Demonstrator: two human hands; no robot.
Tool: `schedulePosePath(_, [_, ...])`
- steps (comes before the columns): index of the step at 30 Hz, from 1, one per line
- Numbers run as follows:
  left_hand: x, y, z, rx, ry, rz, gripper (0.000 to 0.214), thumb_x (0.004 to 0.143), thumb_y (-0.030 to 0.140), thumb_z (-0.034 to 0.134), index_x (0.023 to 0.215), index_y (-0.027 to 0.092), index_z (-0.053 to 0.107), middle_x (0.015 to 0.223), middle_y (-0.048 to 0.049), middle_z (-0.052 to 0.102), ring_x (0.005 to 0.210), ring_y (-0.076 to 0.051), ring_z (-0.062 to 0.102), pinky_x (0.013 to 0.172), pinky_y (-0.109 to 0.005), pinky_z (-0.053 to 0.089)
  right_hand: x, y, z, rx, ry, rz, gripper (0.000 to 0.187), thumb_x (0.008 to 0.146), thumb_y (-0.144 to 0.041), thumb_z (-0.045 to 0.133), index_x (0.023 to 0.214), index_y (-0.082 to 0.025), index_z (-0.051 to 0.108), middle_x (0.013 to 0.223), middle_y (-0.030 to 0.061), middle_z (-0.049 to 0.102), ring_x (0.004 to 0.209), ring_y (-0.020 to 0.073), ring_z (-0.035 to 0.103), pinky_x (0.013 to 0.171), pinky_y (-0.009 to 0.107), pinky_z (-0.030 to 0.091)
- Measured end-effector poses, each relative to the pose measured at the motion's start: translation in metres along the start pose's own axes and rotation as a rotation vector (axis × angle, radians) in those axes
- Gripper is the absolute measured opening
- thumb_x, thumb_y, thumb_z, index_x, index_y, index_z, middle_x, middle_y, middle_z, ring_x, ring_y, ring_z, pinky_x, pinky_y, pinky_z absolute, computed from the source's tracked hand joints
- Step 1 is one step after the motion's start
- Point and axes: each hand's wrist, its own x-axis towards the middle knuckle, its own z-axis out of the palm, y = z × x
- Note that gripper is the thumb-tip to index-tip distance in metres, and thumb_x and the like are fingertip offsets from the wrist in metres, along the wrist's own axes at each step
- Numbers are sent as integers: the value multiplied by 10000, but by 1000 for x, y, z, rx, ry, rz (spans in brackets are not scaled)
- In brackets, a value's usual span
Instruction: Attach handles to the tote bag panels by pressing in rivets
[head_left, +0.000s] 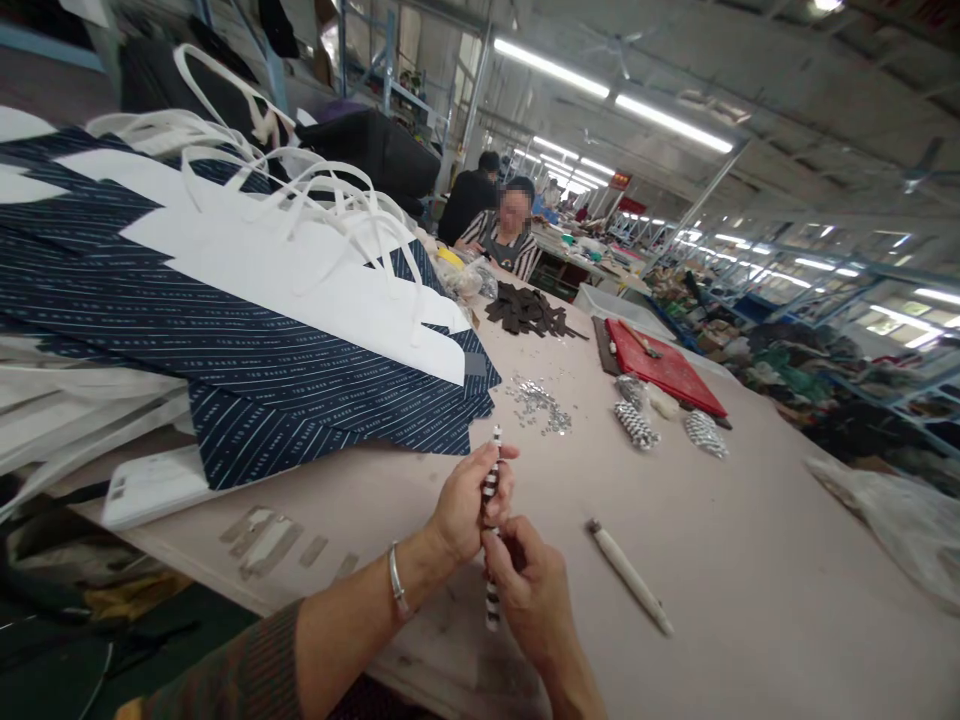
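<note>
Both hands meet over the near part of the table, holding a thin black-and-white striped rod upright. My left hand wraps round its upper half, and the pale top end sticks out above the fingers. Just below, my right hand pinches the same rod between thumb and fingers; its lower end hangs beneath. What exactly the rod is made of cannot be made out. Beyond the hands lies a scatter of small shiny metal pieces. A white pen-like tool with a dark tip rests to the right.
Navy printed panels with white pieces and white straps are piled at left. Dark strips lie farther back. A red folded sheet and silvery patterned bundles sit at right. A co-worker sits across the table.
</note>
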Motion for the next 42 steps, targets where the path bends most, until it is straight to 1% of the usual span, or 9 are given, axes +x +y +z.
schedulePosePath(9, [16,43,-25,202,39,44,300,872,400,610,1053,163,576,609,57,544,360,-35,360,359,-155,272,29,20,-4,170,-121,271,386,832,-577,497,717,-209,479,564,-46,534,445,116,536,434,227,409])
schedulePosePath(13, [23,38,-36,337,99,-19,289,870,380,612,987,117,592,817,-27,626,548,-91,564,453,-199,427,72,40,-54,-14,63,267,399,863,-581,461,735,-206,506,593,-36,562,484,124,551,452,233,409])
schedulePosePath(19, [25,16,-46,401,36,-107,380,906,483,534,1097,155,534,657,52,532,386,-30,332,370,-167,207,151,79,-150,-453,326,278,322,918,-472,551,885,-167,650,792,19,639,810,190,628,760,352,504])
schedulePosePath(23, [27,16,-47,483,0,-112,398,900,518,506,1074,161,531,742,27,556,434,-42,392,380,-176,229,186,109,-174,-618,387,334,256,941,-373,583,1071,-158,630,1105,65,645,1002,208,622,901,444,502])
schedulePosePath(29, [23,27,-49,690,-61,-82,393,892,475,488,1111,152,525,815,9,563,531,-73,459,452,-205,312,194,114,-152,-623,340,192,289,919,-298,596,1147,-123,621,1218,142,621,1145,273,574,1022,522,414])
schedulePosePath(32, [19,31,-47,844,-67,-34,348,928,447,439,1097,161,543,742,34,527,524,-82,404,487,-229,312,172,85,-117,-516,241,22,346,936,-337,511,1177,-117,627,1122,155,680,1024,260,639,957,454,480])
schedulePosePath(35, [15,34,-46,1065,-97,105,259,959,380,417,994,182,581,693,46,500,604,-109,445,602,-253,355,136,43,-78,-383,62,-173,319,930,-390,518,1163,-215,647,1045,49,717,921,187,676,850,327,545])
schedulePosePath(37, [12,36,-46,1190,-138,202,231,969,341,413,924,190,582,709,40,524,679,-125,483,676,-262,361,114,16,-57,-303,-46,-420,267,933,-288,528,1167,-230,642,1053,41,708,942,165,663,860,298,538])
schedulePosePath(42, [8,38,-51,1347,-225,334,213,972,274,404,841,189,549,782,20,585,735,-137,518,710,-265,358,87,-12,-38,-386,-153,-724,334,907,-75,490,1186,-201,622,1050,81,687,966,177,633,881,319,532])
